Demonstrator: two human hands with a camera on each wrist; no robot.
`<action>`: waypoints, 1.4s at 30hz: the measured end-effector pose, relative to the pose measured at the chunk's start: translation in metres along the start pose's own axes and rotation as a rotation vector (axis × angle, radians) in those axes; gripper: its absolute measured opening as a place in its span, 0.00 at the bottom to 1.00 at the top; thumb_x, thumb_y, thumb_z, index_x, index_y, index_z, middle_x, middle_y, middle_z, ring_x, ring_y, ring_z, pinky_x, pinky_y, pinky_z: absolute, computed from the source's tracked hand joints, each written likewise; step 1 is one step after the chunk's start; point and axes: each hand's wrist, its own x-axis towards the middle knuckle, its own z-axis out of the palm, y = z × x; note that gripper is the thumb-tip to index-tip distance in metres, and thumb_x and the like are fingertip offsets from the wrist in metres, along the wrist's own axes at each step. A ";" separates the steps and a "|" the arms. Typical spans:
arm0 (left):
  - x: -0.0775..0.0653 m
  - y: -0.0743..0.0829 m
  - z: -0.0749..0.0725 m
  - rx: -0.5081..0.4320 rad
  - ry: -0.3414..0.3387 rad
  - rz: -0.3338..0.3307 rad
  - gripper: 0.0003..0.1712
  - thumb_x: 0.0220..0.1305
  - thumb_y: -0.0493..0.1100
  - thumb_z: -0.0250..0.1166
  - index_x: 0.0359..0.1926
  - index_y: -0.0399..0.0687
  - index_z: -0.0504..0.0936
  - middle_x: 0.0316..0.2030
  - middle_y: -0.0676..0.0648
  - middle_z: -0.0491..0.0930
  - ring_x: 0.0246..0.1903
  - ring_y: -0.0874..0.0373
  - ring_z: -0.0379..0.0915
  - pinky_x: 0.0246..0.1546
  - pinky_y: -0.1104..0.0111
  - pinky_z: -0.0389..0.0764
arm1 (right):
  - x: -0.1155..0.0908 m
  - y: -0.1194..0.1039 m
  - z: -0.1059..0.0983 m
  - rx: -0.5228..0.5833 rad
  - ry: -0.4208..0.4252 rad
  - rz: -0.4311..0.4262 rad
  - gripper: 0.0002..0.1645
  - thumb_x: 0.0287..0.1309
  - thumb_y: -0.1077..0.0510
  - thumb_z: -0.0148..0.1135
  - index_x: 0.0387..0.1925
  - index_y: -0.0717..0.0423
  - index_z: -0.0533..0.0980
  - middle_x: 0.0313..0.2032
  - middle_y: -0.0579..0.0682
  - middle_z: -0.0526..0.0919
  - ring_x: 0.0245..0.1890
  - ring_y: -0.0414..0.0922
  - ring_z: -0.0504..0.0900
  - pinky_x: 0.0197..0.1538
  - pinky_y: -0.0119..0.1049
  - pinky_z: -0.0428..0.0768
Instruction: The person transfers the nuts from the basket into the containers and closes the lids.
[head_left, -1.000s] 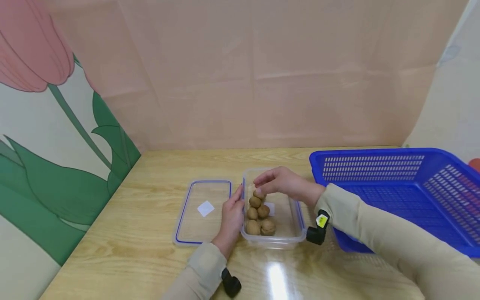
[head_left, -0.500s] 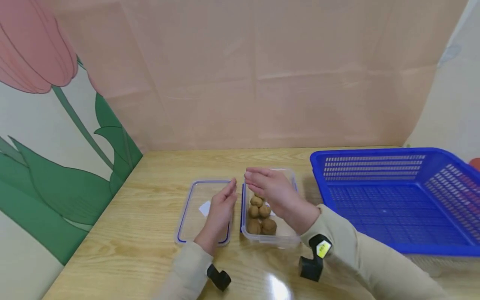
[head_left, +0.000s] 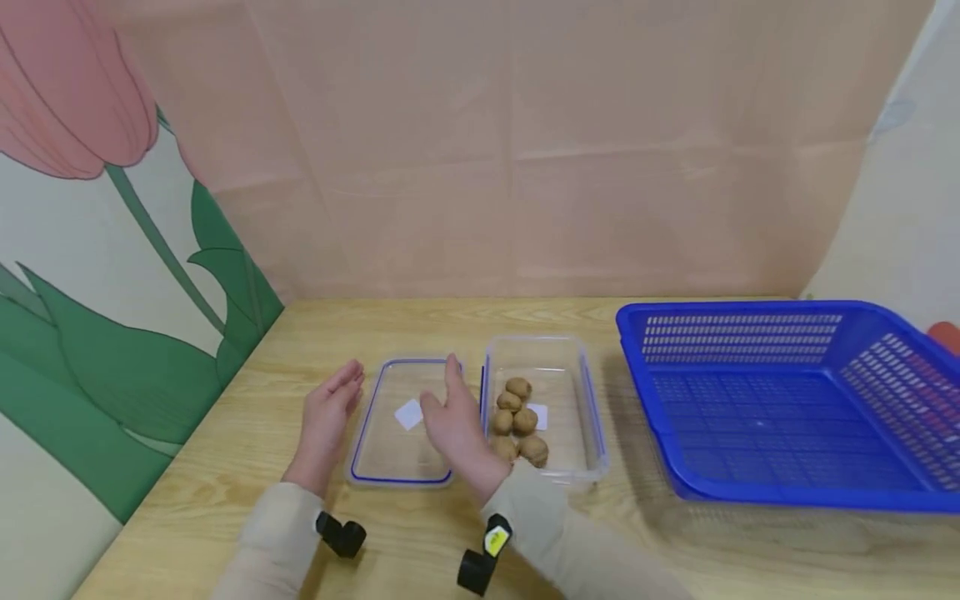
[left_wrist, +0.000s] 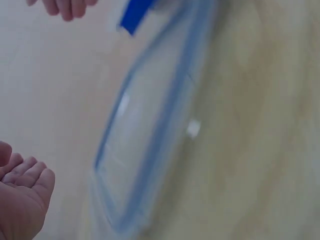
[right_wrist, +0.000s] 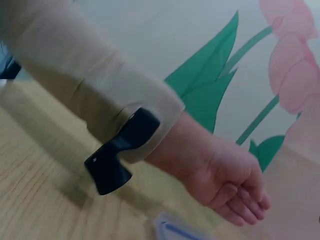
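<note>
A clear plastic lid (head_left: pixel 390 446) with a blue seal and a white square label lies flat on the table. My left hand (head_left: pixel 322 429) hovers just left of it, fingers extended, holding nothing. Over the lid's right part is my right hand (head_left: pixel 461 429), thumb and fingers spread and nothing in its grasp. Right of the lid stands a clear plastic food container (head_left: pixel 573 417), uncovered. Several walnuts (head_left: pixel 525 421) lie along its left side; the right forearm partly covers its near left corner. In the left wrist view the lid (left_wrist: pixel 145 120) is blurred.
A large blue plastic basket (head_left: pixel 780 433) stands on the table to the right. Behind the wooden table (head_left: pixel 570 542) hangs a pinkish-beige cloth (head_left: pixel 495 167). A wall with a painted tulip (head_left: pixel 67 92) rises at the left.
Both hands have moved left, away from the container. The right hand has left the walnuts and come over the lid. The left hand has let go of the container's side and passed beyond the lid.
</note>
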 end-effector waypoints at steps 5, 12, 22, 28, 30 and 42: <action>0.004 -0.015 -0.016 0.084 0.006 -0.065 0.26 0.68 0.33 0.44 0.67 0.35 0.57 0.68 0.40 0.56 0.66 0.51 0.56 0.66 0.65 0.62 | 0.003 0.024 0.022 -0.189 0.020 -0.060 0.41 0.58 0.64 0.45 0.69 0.70 0.41 0.70 0.65 0.39 0.71 0.57 0.39 0.72 0.51 0.43; 0.006 -0.030 -0.021 0.014 0.053 -0.136 0.28 0.67 0.34 0.47 0.67 0.37 0.56 0.68 0.40 0.57 0.66 0.52 0.57 0.65 0.67 0.63 | 0.009 0.045 0.033 -0.255 0.140 -0.038 0.43 0.53 0.68 0.47 0.67 0.75 0.41 0.69 0.71 0.38 0.70 0.63 0.38 0.71 0.55 0.41; 0.010 -0.033 -0.024 0.030 -0.034 -0.237 0.28 0.68 0.35 0.45 0.68 0.39 0.54 0.69 0.42 0.54 0.67 0.52 0.53 0.68 0.65 0.57 | 0.023 0.056 0.030 -0.207 0.292 0.035 0.39 0.49 0.70 0.45 0.65 0.77 0.50 0.66 0.73 0.52 0.67 0.63 0.51 0.70 0.51 0.52; 0.003 -0.028 -0.039 -0.006 -0.085 -0.344 0.29 0.70 0.34 0.43 0.70 0.43 0.50 0.71 0.46 0.49 0.68 0.57 0.48 0.67 0.71 0.58 | 0.021 0.055 0.036 -0.272 0.303 0.098 0.34 0.48 0.71 0.45 0.61 0.74 0.62 0.58 0.70 0.68 0.60 0.64 0.65 0.65 0.52 0.64; -0.001 -0.027 -0.043 -0.023 -0.085 -0.362 0.29 0.70 0.34 0.42 0.70 0.44 0.49 0.71 0.47 0.48 0.65 0.61 0.52 0.63 0.77 0.61 | 0.020 0.056 0.039 -0.243 0.296 0.132 0.33 0.49 0.72 0.44 0.61 0.72 0.62 0.58 0.69 0.68 0.60 0.63 0.65 0.65 0.52 0.63; -0.029 0.013 -0.057 -0.150 -0.068 -0.400 0.21 0.70 0.38 0.46 0.53 0.68 0.77 0.38 0.69 0.80 0.41 0.75 0.72 0.41 0.83 0.75 | -0.009 0.030 0.036 0.116 0.215 0.097 0.33 0.58 0.72 0.37 0.67 0.62 0.57 0.67 0.61 0.58 0.68 0.58 0.54 0.70 0.52 0.54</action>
